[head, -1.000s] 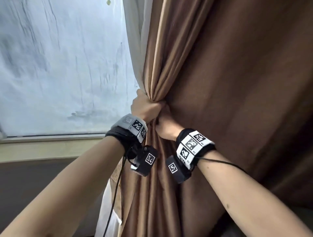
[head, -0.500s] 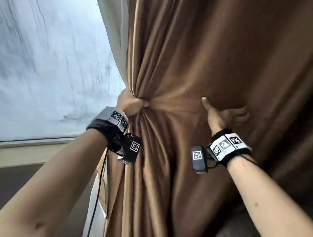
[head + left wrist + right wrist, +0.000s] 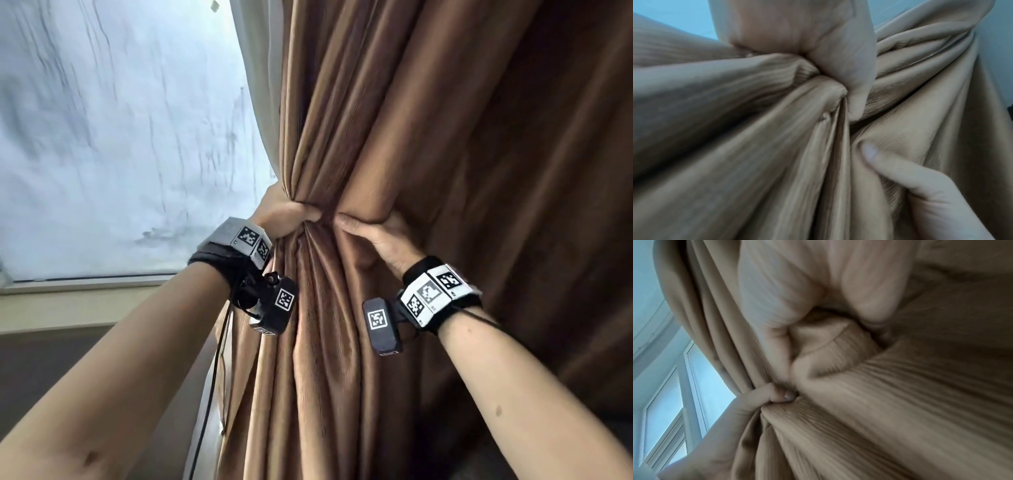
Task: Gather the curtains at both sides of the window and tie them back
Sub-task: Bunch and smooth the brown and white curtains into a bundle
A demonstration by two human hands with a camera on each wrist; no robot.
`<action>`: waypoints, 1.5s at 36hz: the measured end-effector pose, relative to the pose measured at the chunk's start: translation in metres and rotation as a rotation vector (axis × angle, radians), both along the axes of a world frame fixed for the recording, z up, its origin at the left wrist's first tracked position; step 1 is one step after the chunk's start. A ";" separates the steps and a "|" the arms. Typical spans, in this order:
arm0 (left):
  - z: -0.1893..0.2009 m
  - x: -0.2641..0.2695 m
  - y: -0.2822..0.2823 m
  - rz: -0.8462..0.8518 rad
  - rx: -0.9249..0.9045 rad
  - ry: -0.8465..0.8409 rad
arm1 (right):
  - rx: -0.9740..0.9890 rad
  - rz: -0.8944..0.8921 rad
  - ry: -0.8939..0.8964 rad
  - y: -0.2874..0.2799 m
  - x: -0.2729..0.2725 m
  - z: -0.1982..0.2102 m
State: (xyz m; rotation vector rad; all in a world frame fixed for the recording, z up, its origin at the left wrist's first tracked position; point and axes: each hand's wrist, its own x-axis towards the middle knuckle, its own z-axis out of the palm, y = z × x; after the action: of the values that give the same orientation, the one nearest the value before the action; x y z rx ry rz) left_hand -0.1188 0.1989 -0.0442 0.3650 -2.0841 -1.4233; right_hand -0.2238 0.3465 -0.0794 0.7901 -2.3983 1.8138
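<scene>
A brown curtain (image 3: 428, 137) hangs at the right side of the window, with a pale lining (image 3: 263, 113) along its left edge. My left hand (image 3: 291, 219) grips the gathered folds at about sill height. My right hand (image 3: 373, 233) sits right beside it, its thumb almost touching the left hand, and grips a further fold of the cloth. In the left wrist view the left thumb (image 3: 869, 151) presses into the bunched curtain (image 3: 735, 146). In the right wrist view the right thumb (image 3: 784, 395) pinches the curtain (image 3: 900, 402). No tie-back is in sight.
The window pane (image 3: 120, 137) fills the left, with a pale sill (image 3: 85, 301) and a dark wall below. A black cable (image 3: 212, 377) hangs from my left wrist beside the curtain's edge. More ungathered curtain (image 3: 548, 240) spreads into shadow on the right.
The right hand reached out open to the right across the curtain, then came back to the left hand with a fold of cloth. The left hand kept its grip throughout.
</scene>
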 end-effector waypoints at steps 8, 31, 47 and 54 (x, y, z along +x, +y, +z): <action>-0.001 0.002 -0.004 -0.001 -0.011 -0.003 | 0.014 -0.307 0.016 -0.005 -0.002 0.002; 0.001 0.009 0.010 -0.365 0.082 0.020 | 0.480 0.121 0.385 -0.034 0.053 0.017; -0.002 -0.008 -0.014 0.204 -0.093 -0.016 | -0.055 0.236 -0.237 -0.011 0.026 -0.009; 0.004 0.007 -0.024 0.008 -0.008 0.012 | -0.129 -0.333 -0.204 0.018 -0.076 -0.039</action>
State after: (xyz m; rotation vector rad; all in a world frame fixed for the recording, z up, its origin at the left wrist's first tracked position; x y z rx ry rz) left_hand -0.1117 0.1752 -0.0404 0.3597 -2.0757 -1.4090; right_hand -0.3002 0.3645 -0.1183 0.1863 -2.3176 1.9592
